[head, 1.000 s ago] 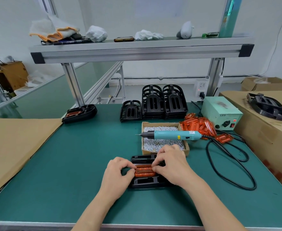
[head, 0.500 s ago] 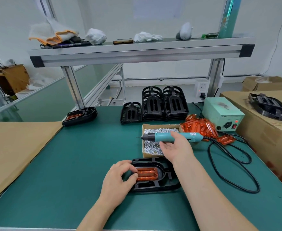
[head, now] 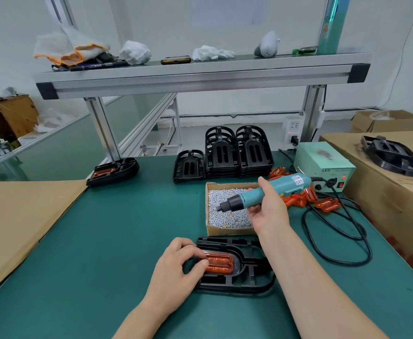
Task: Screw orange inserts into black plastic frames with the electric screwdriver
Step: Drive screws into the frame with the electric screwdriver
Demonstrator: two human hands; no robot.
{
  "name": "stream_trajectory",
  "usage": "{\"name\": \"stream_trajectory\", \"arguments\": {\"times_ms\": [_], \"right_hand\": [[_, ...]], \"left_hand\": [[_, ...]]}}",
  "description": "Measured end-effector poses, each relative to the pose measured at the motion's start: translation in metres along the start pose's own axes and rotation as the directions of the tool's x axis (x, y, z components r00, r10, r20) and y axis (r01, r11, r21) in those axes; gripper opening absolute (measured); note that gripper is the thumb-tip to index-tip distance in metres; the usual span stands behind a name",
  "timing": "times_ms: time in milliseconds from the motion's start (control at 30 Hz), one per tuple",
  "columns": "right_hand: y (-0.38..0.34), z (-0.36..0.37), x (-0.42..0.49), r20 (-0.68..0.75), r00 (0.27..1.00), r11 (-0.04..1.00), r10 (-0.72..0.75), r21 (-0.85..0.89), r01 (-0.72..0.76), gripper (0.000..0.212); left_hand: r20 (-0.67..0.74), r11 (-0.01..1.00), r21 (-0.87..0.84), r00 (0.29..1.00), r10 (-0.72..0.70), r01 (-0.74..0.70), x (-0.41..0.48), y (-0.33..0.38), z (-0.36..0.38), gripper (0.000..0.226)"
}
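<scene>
**Screw pick-up: driver over the screw box, insert seated in the frame**

Your right-hand grip (head: 269,211) is grasping the teal electric screwdriver (head: 275,189) round its barrel and is tilting the bit down toward the open cardboard box of small silver screws (head: 227,231). Whether a screw is on the bit cannot be told. Your left-hand grip (head: 176,270) is pinching the near end of the ribbed orange insert (head: 221,263), which is lying in the recess of the flat black plastic frame (head: 244,280) on the green surface (head: 102,241) directly before you. Fastening on this unit appears not yet begun. One black frame with an orange insert fitted (head: 113,168) is lying at the far left. Stacks of bare black frames (head: 239,152) and a pile of loose orange inserts (head: 305,198) are waiting at the back, so most of the job is probably remaining.
</scene>
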State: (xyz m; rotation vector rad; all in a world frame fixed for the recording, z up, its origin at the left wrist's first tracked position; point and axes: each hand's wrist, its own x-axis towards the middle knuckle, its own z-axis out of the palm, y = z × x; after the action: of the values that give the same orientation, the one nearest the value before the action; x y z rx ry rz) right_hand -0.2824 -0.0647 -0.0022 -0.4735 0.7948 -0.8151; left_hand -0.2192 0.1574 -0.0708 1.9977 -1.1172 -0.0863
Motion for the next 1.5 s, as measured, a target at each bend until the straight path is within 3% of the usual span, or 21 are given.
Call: {"name": "stream_trajectory", "arguments": {"times_ms": [100, 200, 367, 467, 633, 767, 867, 967, 1067, 1200, 1300, 1400, 1500], "right_hand": [[-0.005, -0.006, 0.0, 0.02, 0.992, 0.992, -0.127, 0.017, 0.127, 0.037], [-0.01, -0.009, 0.0, 0.025, 0.972, 0.972, -0.233, 0.0, 0.233, 0.027], [-0.015, -0.01, -0.002, 0.008, 0.953, 0.952, -0.303, 0.039, 0.303, 0.025], [-0.016, -0.012, -0.004, 0.04, 0.958, 0.958, -0.283, 0.068, 0.28, 0.025], [-0.015, -0.019, -0.004, 0.046, 0.974, 0.973, -0.223, 0.065, 0.22, 0.023], [-0.016, -0.024, -0.004, 0.045, 0.975, 0.975, -0.218, 0.062, 0.215, 0.022], [-0.016, -0.027, -0.003, 0.025, 0.976, 0.974, -0.217, 0.074, 0.215, 0.026], [-0.014, -0.029, -0.004, 0.007, 0.973, 0.972, -0.23, 0.058, 0.229, 0.03], [-0.014, -0.029, -0.004, 0.003, 0.969, 0.967, -0.249, 0.054, 0.248, 0.033], [-0.016, -0.026, -0.007, -0.017, 0.968, 0.963, -0.25, 0.098, 0.251, 0.036], [-0.017, -0.022, -0.011, -0.041, 0.969, 0.96, -0.243, 0.134, 0.246, 0.036], [-0.02, -0.019, -0.014, -0.06, 0.967, 0.956, -0.247, 0.151, 0.253, 0.032], [-0.023, -0.015, -0.017, -0.087, 0.961, 0.944, -0.263, 0.18, 0.275, 0.042]], "left_hand": [[0.033, 1.0, -0.024, 0.999, 0.005, -0.005, -0.001, 0.003, 0.002, 0.003], [0.047, 0.999, -0.046, 0.999, 0.021, -0.019, 0.001, 0.01, -0.001, 0.015], [-0.087, 0.996, 0.085, 0.996, 0.035, -0.027, 0.049, 0.016, -0.001, 0.007], [0.001, 0.968, 0.248, 0.999, -0.04, 0.038, 0.096, 0.019, 0.005, 0.014], [0.276, 0.803, 0.588, 0.957, -0.087, -0.096, 0.14, 0.034, 0.019, 0.015], [0.325, 0.701, 0.676, 0.946, -0.004, -0.229, 0.147, 0.036, 0.02, 0.01], [0.307, 0.699, 0.664, 0.949, 0.069, -0.266, 0.143, 0.032, 0.025, 0.014], [0.225, 0.799, 0.568, 0.971, 0.078, -0.195, 0.134, 0.028, 0.026, 0.016], [0.062, 0.976, 0.218, 0.998, -0.009, -0.005, 0.125, 0.027, 0.022, 0.015], [0.02, 0.982, -0.046, 0.983, -0.181, 0.182, 0.115, 0.036, 0.017, 0.014], [0.064, 0.884, -0.348, 0.948, -0.311, 0.313, 0.103, 0.043, 0.014, 0.012], [0.149, 0.702, -0.592, 0.91, -0.387, 0.396, 0.086, 0.051, 0.013, 0.009], [0.246, 0.481, -0.754, 0.872, -0.424, 0.447, 0.071, 0.054, 0.015, 0.01]]}}
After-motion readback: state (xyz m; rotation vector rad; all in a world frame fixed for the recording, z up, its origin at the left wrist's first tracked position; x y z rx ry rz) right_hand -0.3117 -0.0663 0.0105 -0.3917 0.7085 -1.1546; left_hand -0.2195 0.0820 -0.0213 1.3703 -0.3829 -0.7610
